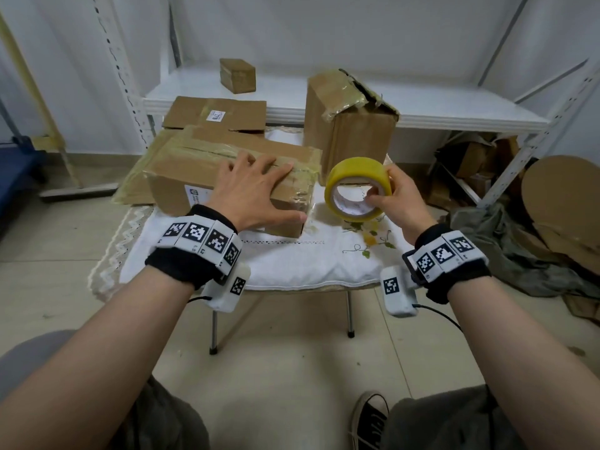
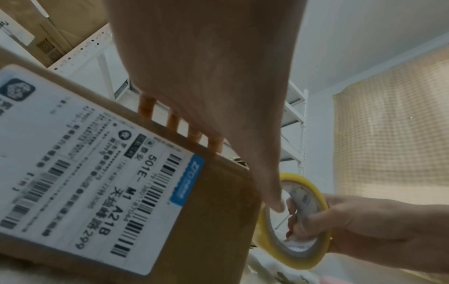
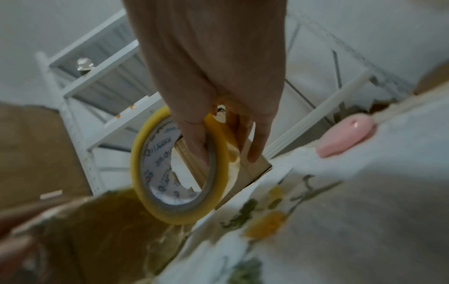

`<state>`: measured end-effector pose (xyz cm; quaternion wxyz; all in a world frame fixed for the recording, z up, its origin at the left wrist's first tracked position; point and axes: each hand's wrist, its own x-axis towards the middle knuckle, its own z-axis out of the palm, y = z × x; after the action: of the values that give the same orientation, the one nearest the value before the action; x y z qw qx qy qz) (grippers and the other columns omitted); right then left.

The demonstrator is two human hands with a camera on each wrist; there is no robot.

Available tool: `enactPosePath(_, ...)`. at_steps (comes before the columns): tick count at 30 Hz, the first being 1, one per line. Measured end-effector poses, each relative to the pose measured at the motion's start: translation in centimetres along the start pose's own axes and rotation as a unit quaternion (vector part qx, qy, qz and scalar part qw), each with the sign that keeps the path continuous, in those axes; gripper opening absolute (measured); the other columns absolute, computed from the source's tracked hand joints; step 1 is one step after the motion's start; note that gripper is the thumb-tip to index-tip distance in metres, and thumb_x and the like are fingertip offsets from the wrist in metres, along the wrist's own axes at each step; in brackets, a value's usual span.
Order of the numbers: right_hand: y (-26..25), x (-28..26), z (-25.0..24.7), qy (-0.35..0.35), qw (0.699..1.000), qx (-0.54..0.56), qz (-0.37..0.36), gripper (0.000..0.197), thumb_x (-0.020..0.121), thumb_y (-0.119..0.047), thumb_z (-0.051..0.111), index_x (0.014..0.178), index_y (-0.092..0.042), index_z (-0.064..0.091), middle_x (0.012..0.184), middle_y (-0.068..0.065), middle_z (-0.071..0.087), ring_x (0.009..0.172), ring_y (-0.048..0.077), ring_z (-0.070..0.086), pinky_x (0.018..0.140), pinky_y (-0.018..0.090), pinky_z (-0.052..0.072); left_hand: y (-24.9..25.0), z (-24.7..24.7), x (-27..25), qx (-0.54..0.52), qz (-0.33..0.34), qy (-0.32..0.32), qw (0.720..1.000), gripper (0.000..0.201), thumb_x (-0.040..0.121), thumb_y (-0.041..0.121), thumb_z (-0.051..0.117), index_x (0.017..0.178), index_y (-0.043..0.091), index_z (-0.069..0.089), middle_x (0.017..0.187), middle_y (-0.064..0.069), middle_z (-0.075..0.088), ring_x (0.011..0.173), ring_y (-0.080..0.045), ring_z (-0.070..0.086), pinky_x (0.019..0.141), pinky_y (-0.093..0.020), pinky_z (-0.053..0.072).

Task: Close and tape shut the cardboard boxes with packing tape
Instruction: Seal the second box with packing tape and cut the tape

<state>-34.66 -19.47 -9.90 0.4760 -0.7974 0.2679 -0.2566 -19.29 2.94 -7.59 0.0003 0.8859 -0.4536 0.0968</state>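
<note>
Head cam: left hand (image 1: 251, 190) lies flat with fingers spread on the taped cardboard box (image 1: 181, 177) on the small table (image 1: 292, 264); right hand (image 1: 397, 198) pinches the yellow tape roll (image 1: 358, 188) just right of it.

Left wrist cam: shipping label (image 2: 80, 173) on the box side, thumb down the corner.

Right wrist cam: thumb hooked through the roll's core (image 3: 155, 169), fingers outside, pretty blurry.
</note>
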Motion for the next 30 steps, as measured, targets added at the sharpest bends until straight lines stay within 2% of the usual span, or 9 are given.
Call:
enactPosePath(3,1.0,0.3,0.2,-0.038,0.996,-0.082,0.025,0.042,0.076,-0.003,0.083,0.107,-0.006,0.055,0.090,0.010,0.067,0.084,0.021,0.065,0.081,0.042,0.055,0.5,0.0,0.3,-0.013,-0.012,-0.002,1.000,0.112,0.061,0.101,0.014,0.152,0.037,0.026,0.158,0.002,0.030,0.135,-0.033,0.031,0.106,-0.053,0.029)
enactPosePath(7,1.5,0.4,0.5,-0.060,0.992,-0.105,0.042,0.054,0.070,-0.017,0.091,0.112,-0.008,0.058,0.101,0.015,0.070,0.096,0.031,0.066,0.088,0.048,0.056,0.6,0.0,0.5,-0.015,-0.017,0.003,1.000,0.108,0.062,0.100,0.019,0.149,0.037,0.030,0.155,0.002,0.033,0.134,-0.033,0.032,0.104,-0.054,0.029)
enactPosePath(12,0.4,0.9,-1.9,-0.120,0.988,-0.068,0.075,0.060,0.066,-0.011,0.093,0.117,-0.019,0.063,0.108,0.009,0.068,0.105,0.024,0.062,0.098,0.041,0.050,0.6,0.3,0.5,-0.012,-0.021,0.015,1.000,0.102,0.066,0.098,0.027,0.147,0.038,0.031,0.154,0.004,0.034,0.132,-0.032,0.033,0.103,-0.053,0.030)
enactPosePath(16,0.1,1.1,-3.9,-0.156,0.971,-0.155,0.090,0.052,0.076,-0.004,0.084,0.121,-0.023,0.066,0.124,0.008,0.059,0.119,0.021,0.054,0.101,0.035,0.041,0.7,0.3,0.3,-0.010,-0.020,0.018,1.000,0.100,0.067,0.097,0.027,0.147,0.038,0.031,0.154,0.004,0.034,0.132,-0.032,0.033,0.102,-0.053,0.031)
enactPosePath(19,0.8,1.3,-4.7,-0.090,0.954,-0.255,0.131,0.038,0.089,-0.002,0.069,0.123,-0.018,0.068,0.127,0.010,0.059,0.109,0.024,0.056,0.087,0.032,0.044,0.7,0.3,0.2,-0.015,-0.022,0.019,0.999,0.099,0.069,0.096,0.029,0.148,0.037,0.031,0.155,0.004,0.032,0.134,-0.031,0.031,0.104,-0.053,0.030)
enactPosePath(22,1.6,1.1,-4.9,-0.058,0.928,-0.329,0.162,0.039,0.087,0.006,0.060,0.118,-0.016,0.069,0.124,0.009,0.057,0.099,0.024,0.054,0.064,0.028,0.045,0.8,0.2,0.1,-0.015,-0.022,0.019,0.999,0.098,0.070,0.095,0.030,0.149,0.036,0.031,0.156,0.004,0.031,0.135,-0.031,0.031,0.104,-0.053,0.030)
enactPosePath(23,1.7,1.0,-4.9,-0.060,0.925,-0.336,0.170,0.043,0.085,0.008,0.061,0.119,-0.015,0.068,0.122,0.009,0.055,0.098,0.025,0.054,0.060,0.027,0.043,0.8,0.2,0.1,-0.016,-0.023,0.020,0.999,0.098,0.070,0.094,0.030,0.149,0.036,0.031,0.157,0.004,0.031,0.135,-0.031,0.030,0.104,-0.053,0.030)
enactPosePath(27,1.9,0.7,-4.6,-0.085,0.904,-0.375,0.188,0.039,0.086,0.008,0.064,0.124,-0.002,0.066,0.113,0.016,0.061,0.094,0.025,0.055,0.075,0.031,0.045,0.9,0.2,0.0,-0.017,-0.024,0.017,0.999,0.097,0.071,0.093,0.031,0.150,0.036,0.030,0.158,0.004,0.029,0.136,-0.031,0.030,0.105,-0.053,0.029)
enactPosePath(30,1.8,0.8,-4.3,-0.105,0.895,-0.383,0.205,0.031,0.088,0.002,0.064,0.118,0.007,0.069,0.099,0.019,0.069,0.080,0.023,0.060,0.071,0.031,0.049,0.8,0.3,0.0,-0.017,-0.026,0.016,0.999,0.097,0.072,0.093,0.032,0.150,0.036,0.029,0.158,0.004,0.028,0.137,-0.031,0.029,0.106,-0.053,0.029)
